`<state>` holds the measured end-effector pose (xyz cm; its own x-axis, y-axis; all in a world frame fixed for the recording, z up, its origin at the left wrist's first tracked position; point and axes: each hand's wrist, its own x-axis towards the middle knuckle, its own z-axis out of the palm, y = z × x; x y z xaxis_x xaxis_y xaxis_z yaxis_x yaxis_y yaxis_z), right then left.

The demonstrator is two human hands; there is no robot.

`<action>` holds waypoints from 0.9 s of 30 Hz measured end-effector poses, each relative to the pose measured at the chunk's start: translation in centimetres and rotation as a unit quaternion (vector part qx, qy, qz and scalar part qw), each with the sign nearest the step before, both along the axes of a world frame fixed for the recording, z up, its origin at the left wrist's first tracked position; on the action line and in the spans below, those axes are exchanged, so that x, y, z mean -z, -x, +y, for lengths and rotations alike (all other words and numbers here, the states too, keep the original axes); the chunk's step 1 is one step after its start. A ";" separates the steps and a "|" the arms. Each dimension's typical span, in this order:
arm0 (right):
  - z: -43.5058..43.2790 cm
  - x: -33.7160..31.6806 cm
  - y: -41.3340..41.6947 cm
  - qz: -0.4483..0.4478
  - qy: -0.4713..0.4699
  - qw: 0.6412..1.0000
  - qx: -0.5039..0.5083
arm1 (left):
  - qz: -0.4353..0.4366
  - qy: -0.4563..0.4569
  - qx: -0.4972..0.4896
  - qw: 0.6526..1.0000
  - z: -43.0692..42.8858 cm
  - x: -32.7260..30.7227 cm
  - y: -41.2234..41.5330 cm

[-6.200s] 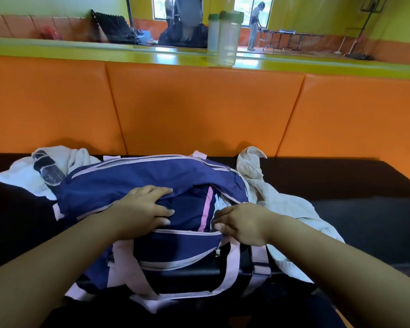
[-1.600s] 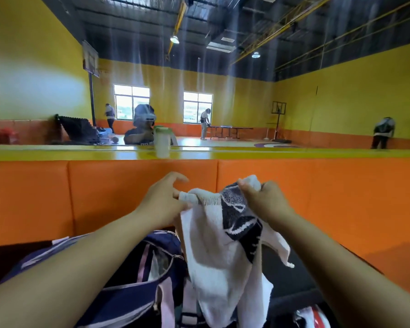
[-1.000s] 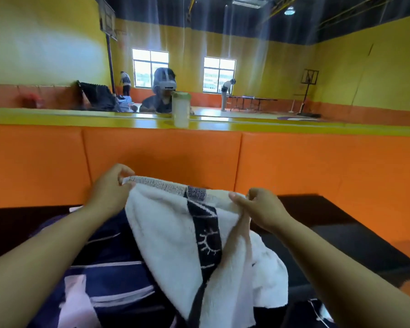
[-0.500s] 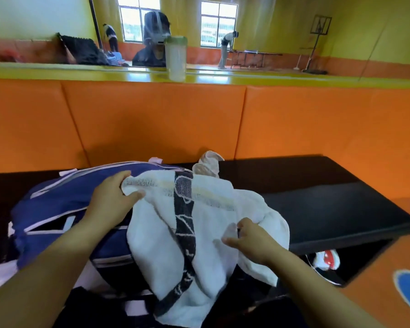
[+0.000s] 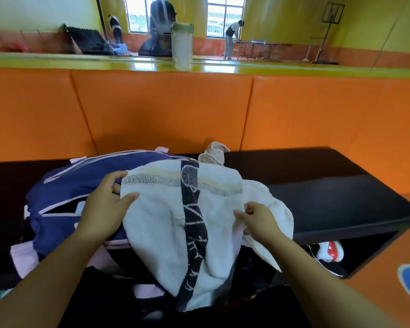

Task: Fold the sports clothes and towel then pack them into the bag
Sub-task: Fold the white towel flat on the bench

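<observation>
Towel (image 5: 156, 233) is coming down: a second ago I was holding it stretched in the air in front of the orange padding (image 5: 163, 110), now it is lying draped over the right end of the navy bag (image 5: 64, 185), with the lower half hanging off the near side toward me. Head view is tipping down too, so more of the black desk (image 5: 329, 197) is showing.

My left hand (image 5: 102, 207) is pinching the towel's upper left corner, thumb on top, the other fingers (image 5: 111, 178) going under the edge and resting on the bag. My right hand (image 5: 258, 221) is working at the right edge, fingers (image 5: 240, 215) curled in what looks like a light pinch on the cloth.

I am reading this as the start of the fold: the towel is spread out single-layer with the dark stripe running down the middle, no crease made yet. The bag is serving as the folding surface, so nothing is going inside for now, and I cannot tell how far the zip is open.

A beige garment (image 5: 214, 151) is sitting just behind the towel's far edge, unfolded and waiting. A shoe (image 5: 329, 252) is poking out under the desk on the right.
</observation>
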<state>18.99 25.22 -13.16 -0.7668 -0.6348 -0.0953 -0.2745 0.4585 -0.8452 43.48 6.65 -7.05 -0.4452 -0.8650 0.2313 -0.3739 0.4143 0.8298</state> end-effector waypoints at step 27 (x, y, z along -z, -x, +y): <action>6.8 -29.4 -0.4 0.098 0.377 0.920 0.030 | 0.140 0.175 0.034 0.974 0.3 -21.3 -3.6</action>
